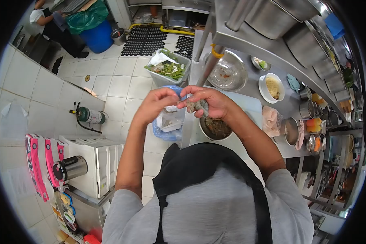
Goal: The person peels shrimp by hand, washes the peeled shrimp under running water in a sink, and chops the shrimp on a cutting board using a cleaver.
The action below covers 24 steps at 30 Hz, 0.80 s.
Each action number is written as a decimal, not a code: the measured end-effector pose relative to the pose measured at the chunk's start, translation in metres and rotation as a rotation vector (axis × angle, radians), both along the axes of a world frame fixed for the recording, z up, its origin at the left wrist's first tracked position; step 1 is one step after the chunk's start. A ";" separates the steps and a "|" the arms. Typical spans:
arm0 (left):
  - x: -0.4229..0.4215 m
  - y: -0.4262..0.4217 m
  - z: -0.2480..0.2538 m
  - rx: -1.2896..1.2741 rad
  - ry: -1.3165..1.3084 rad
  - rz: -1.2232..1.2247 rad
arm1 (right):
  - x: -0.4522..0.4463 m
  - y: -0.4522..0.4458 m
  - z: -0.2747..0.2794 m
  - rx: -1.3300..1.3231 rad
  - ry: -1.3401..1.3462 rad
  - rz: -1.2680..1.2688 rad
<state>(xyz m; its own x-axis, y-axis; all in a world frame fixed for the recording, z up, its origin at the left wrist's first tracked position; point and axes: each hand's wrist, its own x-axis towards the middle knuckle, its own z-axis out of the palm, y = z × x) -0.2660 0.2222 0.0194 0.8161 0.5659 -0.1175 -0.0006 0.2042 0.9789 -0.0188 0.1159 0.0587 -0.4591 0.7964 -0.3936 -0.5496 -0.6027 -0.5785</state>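
My right hand [215, 101] is closed around a greyish, wet-looking raw shrimp [198, 106], held between the fingers and palm. Close beside it on the left, my left hand [160, 102] has its fingertips pinched together; whatever is between them is too small to make out. Below my right hand sits a metal bowl [205, 135] with brownish contents, partly hidden by the hand and forearm. Under the gap between my hands, a white container [166, 122] stands in a blue plastic bag [173, 135] beside the counter edge.
A white cutting board [251, 105] lies on the steel counter [286, 144]. Behind it are a large steel bowl [240, 83] and a white bowl of food [281, 96]. A bin of green scraps [168, 70] stands on the floor. Overhead, a steel shelf [248, 42] holds pans. Another person [55, 30] stands far left.
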 end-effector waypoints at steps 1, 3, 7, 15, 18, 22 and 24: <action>0.001 0.004 -0.003 -0.077 0.009 0.073 | 0.003 -0.005 0.003 -0.005 0.002 -0.007; 0.004 0.017 -0.025 -0.229 0.035 0.223 | 0.011 -0.014 0.001 -0.006 0.000 -0.025; 0.009 0.011 -0.082 0.680 0.447 0.320 | 0.038 -0.031 -0.019 0.003 -0.003 -0.116; 0.082 -0.079 -0.011 0.800 0.362 0.035 | 0.084 -0.094 -0.042 -0.028 -0.148 -0.439; 0.114 -0.096 -0.020 0.958 0.424 -0.075 | 0.066 -0.094 -0.026 0.026 -1.127 -0.211; 0.128 -0.098 -0.024 1.204 0.372 -0.073 | 0.029 -0.104 -0.081 0.357 -2.003 0.108; 0.126 -0.100 -0.024 1.230 0.378 -0.075 | 0.017 -0.101 -0.101 0.263 -2.114 0.172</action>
<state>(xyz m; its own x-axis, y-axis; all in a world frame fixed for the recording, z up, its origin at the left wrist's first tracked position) -0.1402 0.1218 -0.0042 0.8808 0.4214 0.2160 0.2890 -0.8397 0.4598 -0.0016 0.0146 -0.0423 0.3554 0.9136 -0.1974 0.9098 -0.3865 -0.1512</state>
